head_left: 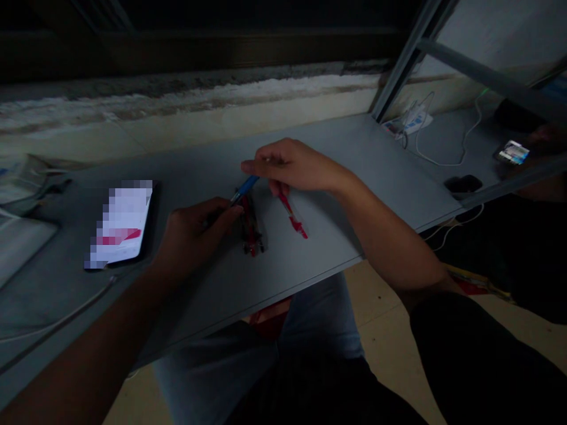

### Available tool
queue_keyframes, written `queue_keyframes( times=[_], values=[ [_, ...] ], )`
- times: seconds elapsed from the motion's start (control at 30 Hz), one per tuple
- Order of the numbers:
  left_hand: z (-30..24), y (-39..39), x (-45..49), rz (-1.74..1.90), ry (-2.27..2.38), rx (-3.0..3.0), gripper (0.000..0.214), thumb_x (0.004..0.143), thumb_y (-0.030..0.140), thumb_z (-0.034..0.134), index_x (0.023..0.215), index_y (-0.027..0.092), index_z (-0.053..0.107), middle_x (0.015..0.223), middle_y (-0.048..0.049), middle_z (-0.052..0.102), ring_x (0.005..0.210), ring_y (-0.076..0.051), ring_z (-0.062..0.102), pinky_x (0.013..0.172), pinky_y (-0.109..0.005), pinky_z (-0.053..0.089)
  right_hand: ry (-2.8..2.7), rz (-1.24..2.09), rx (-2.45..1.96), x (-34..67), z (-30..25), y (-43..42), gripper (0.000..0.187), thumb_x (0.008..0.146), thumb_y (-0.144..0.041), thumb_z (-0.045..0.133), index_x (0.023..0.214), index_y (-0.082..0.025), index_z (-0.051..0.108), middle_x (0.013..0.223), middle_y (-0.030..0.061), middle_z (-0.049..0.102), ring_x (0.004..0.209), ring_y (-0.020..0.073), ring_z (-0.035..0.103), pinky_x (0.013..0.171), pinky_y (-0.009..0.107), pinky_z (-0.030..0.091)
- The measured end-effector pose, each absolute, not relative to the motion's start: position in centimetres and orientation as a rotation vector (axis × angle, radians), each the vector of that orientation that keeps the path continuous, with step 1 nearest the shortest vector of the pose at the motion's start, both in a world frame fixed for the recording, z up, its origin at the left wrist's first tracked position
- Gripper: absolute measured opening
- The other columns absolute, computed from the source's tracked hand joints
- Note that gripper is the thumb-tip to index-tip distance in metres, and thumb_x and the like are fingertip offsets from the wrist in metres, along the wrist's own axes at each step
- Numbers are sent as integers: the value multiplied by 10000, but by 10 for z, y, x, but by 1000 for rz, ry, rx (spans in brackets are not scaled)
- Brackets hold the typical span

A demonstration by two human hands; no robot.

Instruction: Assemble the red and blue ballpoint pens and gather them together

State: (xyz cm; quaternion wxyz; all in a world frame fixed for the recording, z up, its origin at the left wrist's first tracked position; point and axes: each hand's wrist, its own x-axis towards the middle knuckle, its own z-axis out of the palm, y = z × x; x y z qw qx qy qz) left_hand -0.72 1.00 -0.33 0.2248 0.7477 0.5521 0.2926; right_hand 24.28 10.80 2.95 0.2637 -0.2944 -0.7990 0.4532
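Observation:
A slim blue-handled screwdriver [247, 186] spans the gap between my hands, slanting down to the left. My left hand [197, 227] is closed, pinching the tool's silver lower end between thumb and fingers. At its blue upper end, the fingers of my right hand [290, 165] are closed on the handle. Just beneath, a small dark and red toy car chassis [251, 227] with wheels lies on the grey table, partly covered by the tool and my left fingers. A narrow red toy part [296, 221] extends below my right fingers; whether they touch it I cannot tell.
A lit phone [121, 224] lies to the left, near a white cable [80, 310] and pale bags [22, 183]. A metal frame post [401, 65] rises at the table's right. Beyond it are a power strip [410, 123] and a person holding a lit phone [514, 152].

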Motion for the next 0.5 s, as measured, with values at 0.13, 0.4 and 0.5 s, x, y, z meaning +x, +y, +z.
queue_keyframes(
  times=[0.13, 0.4, 0.5],
  values=[
    [-2, 9, -7, 805, 1541, 2048, 430, 997, 581, 610, 864, 205, 772, 615, 36, 617, 563, -145, 528, 555, -262, 355, -2150, 1299, -581, 249, 31, 114, 257, 994, -335, 828, 1121, -159, 691, 764, -73, 688, 652, 65, 606, 650, 193, 447],
    [-5, 11, -8, 803, 1530, 2041, 456, 987, 596, 647, 1007, 186, 844, 681, 18, 688, 584, -148, 551, 562, -265, 377, -2230, 1104, -733, 252, 26, 118, 212, 1050, -327, 748, 927, -167, 683, 639, -65, 615, 608, 86, 542, 614, 218, 396],
    [-5, 10, -10, 812, 1597, 1984, 480, 984, 609, 651, 1071, 187, 862, 675, 16, 690, 581, -154, 554, 554, -264, 378, -2281, 1207, -588, 252, 29, 116, 122, 975, -212, 796, 1024, -157, 698, 735, -60, 688, 641, 78, 584, 618, 202, 412]
  ],
)
